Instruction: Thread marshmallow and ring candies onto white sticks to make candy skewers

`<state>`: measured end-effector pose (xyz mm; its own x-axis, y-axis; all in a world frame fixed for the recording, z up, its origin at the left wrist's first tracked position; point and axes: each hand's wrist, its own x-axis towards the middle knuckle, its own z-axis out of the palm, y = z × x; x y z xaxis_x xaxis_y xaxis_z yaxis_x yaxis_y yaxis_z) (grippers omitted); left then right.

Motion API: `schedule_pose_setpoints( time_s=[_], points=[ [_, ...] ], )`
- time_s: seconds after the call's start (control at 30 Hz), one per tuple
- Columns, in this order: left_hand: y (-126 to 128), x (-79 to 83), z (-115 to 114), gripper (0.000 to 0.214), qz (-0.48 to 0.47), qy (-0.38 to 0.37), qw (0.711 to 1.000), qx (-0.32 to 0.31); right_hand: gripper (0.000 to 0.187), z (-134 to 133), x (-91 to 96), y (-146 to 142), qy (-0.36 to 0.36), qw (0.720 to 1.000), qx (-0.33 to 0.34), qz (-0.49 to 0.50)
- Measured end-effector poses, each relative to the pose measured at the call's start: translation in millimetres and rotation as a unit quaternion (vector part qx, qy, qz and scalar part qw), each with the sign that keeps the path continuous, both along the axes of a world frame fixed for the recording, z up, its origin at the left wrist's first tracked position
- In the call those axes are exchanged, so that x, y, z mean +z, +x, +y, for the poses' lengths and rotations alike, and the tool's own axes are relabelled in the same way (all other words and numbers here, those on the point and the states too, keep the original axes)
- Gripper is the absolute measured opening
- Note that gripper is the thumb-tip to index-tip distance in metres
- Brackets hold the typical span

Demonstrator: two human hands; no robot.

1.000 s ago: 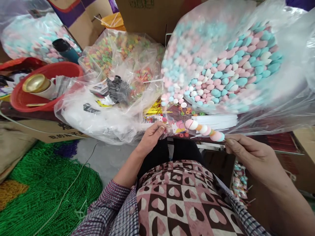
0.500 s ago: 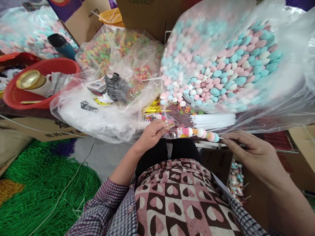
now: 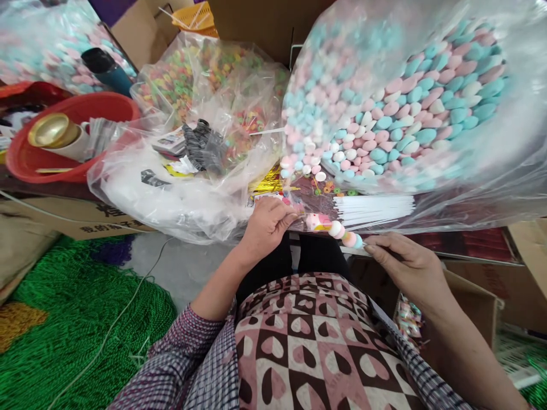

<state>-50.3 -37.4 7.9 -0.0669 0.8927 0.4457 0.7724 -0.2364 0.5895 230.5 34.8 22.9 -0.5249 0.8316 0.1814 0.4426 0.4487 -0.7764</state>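
Observation:
Between my hands hangs a marshmallow skewer [image 3: 345,235], with pink, white, yellowish and blue pieces and a printed pink-and-yellow section at its left end. It slopes down to the right. My left hand [image 3: 270,226] pinches thin clear material just left of the printed section, apparently the wrapper's end. My right hand [image 3: 412,266] is closed, thumb against fingers, on the skewer's stick end beside the blue piece. Behind the skewer lies a bundle of white sticks [image 3: 374,210]. Gold twist ties [image 3: 269,182] lie beyond my left hand, near printed wrappers partly hidden by it.
A large clear bag of pink, blue and white candies [image 3: 397,119] fills the back right. Left of it sits a bag of coloured rings [image 3: 205,74]. A red basin [image 3: 25,165] holds a gold bowl. Below right, an open carton [image 3: 470,302] stands near wrapped skewers [image 3: 409,316].
My right hand has moved left and slightly down, bringing the skewer's stick end closer to my left hand. The skewer now tilts more steeply. My left hand has shifted only slightly.

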Motion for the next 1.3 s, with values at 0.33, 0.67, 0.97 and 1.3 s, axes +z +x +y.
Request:
schedule_pose_setpoints(
  time_s=[0.33, 0.67, 0.97, 1.3],
  points=[
    [9, 22.2, 11, 0.024, 0.068, 0.095, 0.991, 0.063, 0.010, -15, -27.0, -20, -0.147, 0.984, -0.022, 0.098],
    [18, 28.8, 29, 0.025, 0.084, 0.103, 0.983, 0.125, 0.012, -25, -34.0, -29, -0.213, 0.963, -0.042, 0.159],
    [26, 44.1, 39, 0.102, -0.218, 0.170, 0.938, 0.207, 0.010, -27, -33.2, -56, -0.259, 0.934, -0.023, 0.243],
    [48, 51.5, 29, 0.038, -0.654, -0.012, 0.751, -0.094, 0.028, -35, -35.4, -66, -0.334, 0.913, -0.029, 0.232]
  ],
)
